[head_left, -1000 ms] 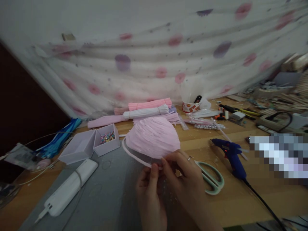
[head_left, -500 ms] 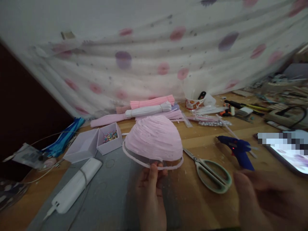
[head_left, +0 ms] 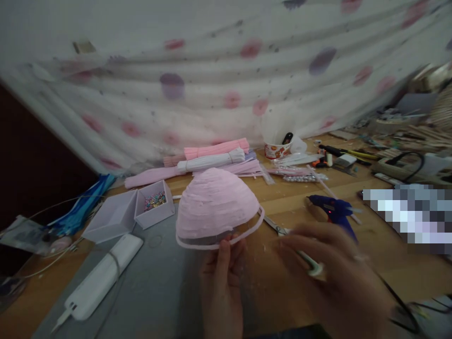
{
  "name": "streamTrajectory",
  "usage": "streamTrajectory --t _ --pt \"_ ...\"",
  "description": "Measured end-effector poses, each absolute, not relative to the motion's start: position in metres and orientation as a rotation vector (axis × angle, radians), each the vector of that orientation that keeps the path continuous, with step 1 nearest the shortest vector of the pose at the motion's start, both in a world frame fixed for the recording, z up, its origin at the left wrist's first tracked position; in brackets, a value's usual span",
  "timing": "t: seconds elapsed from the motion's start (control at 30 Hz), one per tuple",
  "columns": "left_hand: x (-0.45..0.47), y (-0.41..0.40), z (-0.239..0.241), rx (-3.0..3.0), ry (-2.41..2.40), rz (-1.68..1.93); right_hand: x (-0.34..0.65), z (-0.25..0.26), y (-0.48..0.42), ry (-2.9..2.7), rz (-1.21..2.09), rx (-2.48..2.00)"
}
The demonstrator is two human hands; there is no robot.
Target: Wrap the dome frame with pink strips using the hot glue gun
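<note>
My left hand [head_left: 224, 263] is closed in a pinch on the lower edge of a pale pink pipe-cleaner dome [head_left: 217, 202], made of layered fuzzy rows. A loose pink strip loops below the dome's rim, with a gap between them. Blurred by motion, my right hand [head_left: 332, 273] hovers over the scissors [head_left: 271, 225] to the right of the dome; whether it grips anything is unclear. The hand hides most of the scissors' handles. Behind it lies a blue glue gun [head_left: 332, 208] with a small red light.
White boxes, one with colourful beads [head_left: 155, 201], stand left of the dome. A white power bank [head_left: 104, 278] with a cable lies on the grey mat [head_left: 155, 282]. Pipe-cleaner bundles [head_left: 212, 159] and a paper cup [head_left: 278, 149] are behind. A phone [head_left: 406, 214] is at right.
My right hand has moved left from beside the glue gun to over the scissors. The dome has tilted slightly, its loose strip now rising at the right; my left hand keeps its pinch.
</note>
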State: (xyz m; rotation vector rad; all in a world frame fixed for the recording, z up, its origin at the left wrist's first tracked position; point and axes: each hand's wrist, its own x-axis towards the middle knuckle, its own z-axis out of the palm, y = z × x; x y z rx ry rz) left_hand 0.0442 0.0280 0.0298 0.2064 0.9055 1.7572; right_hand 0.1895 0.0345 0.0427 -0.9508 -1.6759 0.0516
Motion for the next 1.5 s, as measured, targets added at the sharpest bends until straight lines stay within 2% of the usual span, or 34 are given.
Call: streamTrajectory --t 0.03,0.2,0.5,0.93,1.1,1.17,1.27,1.3,1.43,1.5 --pt "0.044 0.028 0.029 0.234 0.893 1.763 0.176 0.046 0.038 -1.814 0.092 -0.886" --pt "0.041 0.027 0.025 0.311 0.921 1.740 0.140 0.049 0.063 -1.832 0.186 -0.840" --pt "0.041 0.029 0.023 0.270 0.893 1.762 0.138 0.049 0.065 -1.900 0.195 -0.902" --pt "0.045 0.026 0.029 0.239 0.860 1.775 0.132 0.052 0.066 -1.777 0.389 -0.936" --pt "0.046 0.029 0.027 0.261 0.892 1.753 0.155 0.053 0.050 -1.766 0.262 -0.904" --pt "0.046 0.030 0.024 0.226 0.921 1.796 0.178 0.048 0.040 -1.588 0.101 -1.024" --pt "0.047 0.028 0.017 0.234 0.935 1.802 0.228 0.029 0.034 -1.009 -0.162 -1.331" --pt "0.047 0.028 0.014 0.248 0.935 1.791 0.246 0.022 0.035 -0.911 -0.150 -1.459" --pt "0.047 0.024 0.008 0.308 0.974 1.757 0.301 -0.004 0.049 -1.079 -0.195 -1.998" --pt "0.046 0.021 0.008 0.332 0.992 1.747 0.311 -0.009 0.058 -1.277 -0.203 -2.094"
